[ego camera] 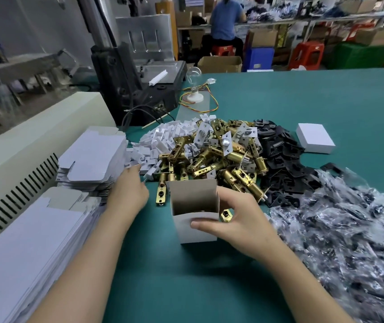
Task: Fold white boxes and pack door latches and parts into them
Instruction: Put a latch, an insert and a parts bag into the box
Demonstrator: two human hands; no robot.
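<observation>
An open white box (193, 206) stands upright on the green table (302, 108), its top flap raised at the back. My right hand (235, 217) grips the box from the right, thumb across its front wall. My left hand (128, 190) reaches to the left edge of the parts heap, fingertips at the small white plastic pieces (160, 138); what the fingers hold is hidden. Behind the box lies a heap of brass door latches (216, 157).
Stacks of flat unfolded white boxes (91, 157) lie at the left beside a cream machine (23, 145). Black plates (284, 164) and clear bagged parts (349, 229) fill the right. A closed white box (314, 137) sits farther back. A person sits at a distant bench.
</observation>
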